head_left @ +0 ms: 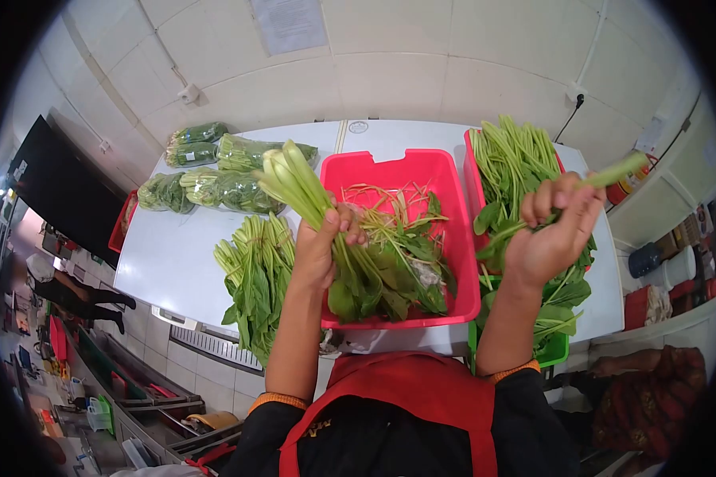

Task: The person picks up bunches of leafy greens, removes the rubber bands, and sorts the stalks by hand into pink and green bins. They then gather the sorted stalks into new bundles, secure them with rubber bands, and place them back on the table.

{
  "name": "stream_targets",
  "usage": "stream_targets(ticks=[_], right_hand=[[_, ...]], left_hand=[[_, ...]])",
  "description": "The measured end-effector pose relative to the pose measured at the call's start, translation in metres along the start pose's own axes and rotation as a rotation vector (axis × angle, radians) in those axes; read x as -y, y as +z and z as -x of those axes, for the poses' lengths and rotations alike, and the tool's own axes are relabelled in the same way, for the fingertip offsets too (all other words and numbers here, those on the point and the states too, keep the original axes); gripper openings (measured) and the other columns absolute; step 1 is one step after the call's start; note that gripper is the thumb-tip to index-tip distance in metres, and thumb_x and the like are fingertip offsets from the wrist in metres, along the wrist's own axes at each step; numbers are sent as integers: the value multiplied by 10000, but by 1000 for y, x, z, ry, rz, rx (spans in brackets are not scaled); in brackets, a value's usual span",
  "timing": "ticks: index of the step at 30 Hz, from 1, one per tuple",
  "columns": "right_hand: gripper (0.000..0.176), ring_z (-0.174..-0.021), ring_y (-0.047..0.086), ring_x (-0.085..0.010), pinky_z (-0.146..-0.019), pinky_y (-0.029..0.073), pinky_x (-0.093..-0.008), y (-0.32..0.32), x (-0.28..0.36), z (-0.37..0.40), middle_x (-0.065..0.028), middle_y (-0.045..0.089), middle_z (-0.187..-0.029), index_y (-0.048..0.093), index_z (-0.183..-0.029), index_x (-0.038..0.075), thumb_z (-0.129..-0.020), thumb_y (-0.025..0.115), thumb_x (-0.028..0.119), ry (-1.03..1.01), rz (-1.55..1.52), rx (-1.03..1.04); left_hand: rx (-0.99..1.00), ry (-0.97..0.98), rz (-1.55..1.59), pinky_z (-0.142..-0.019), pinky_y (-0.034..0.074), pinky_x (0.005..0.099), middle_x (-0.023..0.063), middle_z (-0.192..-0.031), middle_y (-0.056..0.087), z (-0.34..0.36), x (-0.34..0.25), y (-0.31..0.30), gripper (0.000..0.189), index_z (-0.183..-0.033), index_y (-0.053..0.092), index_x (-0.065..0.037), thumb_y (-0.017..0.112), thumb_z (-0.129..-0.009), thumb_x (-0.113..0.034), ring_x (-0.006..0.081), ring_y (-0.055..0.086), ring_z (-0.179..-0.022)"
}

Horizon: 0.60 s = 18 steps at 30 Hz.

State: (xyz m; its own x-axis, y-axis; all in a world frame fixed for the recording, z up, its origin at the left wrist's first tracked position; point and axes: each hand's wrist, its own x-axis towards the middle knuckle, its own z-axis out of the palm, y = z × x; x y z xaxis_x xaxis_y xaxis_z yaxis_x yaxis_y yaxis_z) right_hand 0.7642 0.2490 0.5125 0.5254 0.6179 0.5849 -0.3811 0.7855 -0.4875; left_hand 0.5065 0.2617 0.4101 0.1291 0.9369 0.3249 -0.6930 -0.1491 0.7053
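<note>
My left hand [326,242] is wrapped round a bunch of leafy greens [294,187], pale stem ends up, leaves hanging over the red basin [468,238]. Roots, trimmings and loose leaves [410,230] lie inside that basin. To the right, my right hand [553,226] grips a single leafy stalk [616,170], its stem end pointing up and right. Behind this hand stands a second red basin [471,171] full of long-stemmed greens [517,159]. Left of the middle basin, a pile of greens [258,278] rests on the white table [163,254].
Bagged vegetables [223,187] lie at the table's back left. A green basket [555,350] with leaves is at the near right. Another person [64,286] stands far left, and a person in patterned red clothing [652,397] is at the lower right.
</note>
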Motion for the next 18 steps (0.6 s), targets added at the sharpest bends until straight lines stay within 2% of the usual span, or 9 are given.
stream_targets(ticks=[2,4,6,7,8,10,13,14,18], right_hand=[[181,-532,328,-57,-447,258,-208,8,-5,-1,-39,490,-867,424,-1214,86,-1079,421,207,-114,-47,-111],[261,-634,443,-120,-549,408,-258,3,-36,10,-74,524,-969,437,-1252,54,-1061,470,230,53,79,-19],[415,-947,572,-237,-855,487,-361,5,-61,15,-145,551,-1159,419,-1336,-4,-1028,534,249,169,781,458],[546,-1257,486,-320,-1083,360,-418,5,-74,27,-200,501,-1331,377,-1398,-53,-990,586,243,89,861,537],[526,-1299,481,-353,-1090,358,-438,14,-73,37,-230,507,-1349,393,-1384,-75,-985,579,214,116,801,523],[447,-1167,570,-323,-1006,437,-403,21,-70,50,-202,566,-1239,509,-1297,-41,-942,653,190,26,696,622],[349,-997,625,-261,-865,499,-345,30,-62,63,-163,599,-1132,615,-1157,-6,-877,738,161,278,622,830],[298,-875,625,-215,-755,511,-312,30,-69,69,-121,608,-1062,652,-1063,14,-817,785,118,181,570,764],[295,-863,626,-225,-744,517,-342,27,-71,66,-110,636,-983,644,-1085,7,-817,752,66,-44,731,741]], left_hand=[[-56,-20,-40,-726,511,362,28,-829,475,-1,-4,11,399,-1122,458,-100,541,-1001,-471,158,513,-716],[-60,-51,-58,-732,508,362,37,-826,474,-2,-2,13,455,-1144,457,-93,501,-1002,-523,167,514,-724],[-16,-94,-55,-744,515,367,53,-844,498,-4,5,5,509,-1135,468,-71,458,-1003,-562,180,537,-757],[-17,-100,-74,-767,521,366,67,-899,516,-4,5,8,498,-1168,447,-70,438,-1016,-543,187,555,-795],[-17,-108,-95,-789,527,365,80,-953,535,-4,3,13,488,-1201,426,-69,418,-1028,-525,193,573,-832],[-28,-77,-118,-869,537,383,117,-1116,578,-2,-1,24,491,-1291,424,-47,394,-1053,-475,222,620,-953],[-148,-89,-312,-936,514,402,115,-1243,558,2,-2,32,581,-1348,452,1,396,-1051,-495,242,592,-1099],[-123,-123,-321,-1020,471,391,127,-1336,531,2,-1,26,540,-1413,411,-10,393,-1070,-427,236,559,-1198],[-59,-117,-166,-1054,451,384,133,-1351,533,1,2,31,511,-1416,401,-10,402,-1072,-388,232,551,-1230]])
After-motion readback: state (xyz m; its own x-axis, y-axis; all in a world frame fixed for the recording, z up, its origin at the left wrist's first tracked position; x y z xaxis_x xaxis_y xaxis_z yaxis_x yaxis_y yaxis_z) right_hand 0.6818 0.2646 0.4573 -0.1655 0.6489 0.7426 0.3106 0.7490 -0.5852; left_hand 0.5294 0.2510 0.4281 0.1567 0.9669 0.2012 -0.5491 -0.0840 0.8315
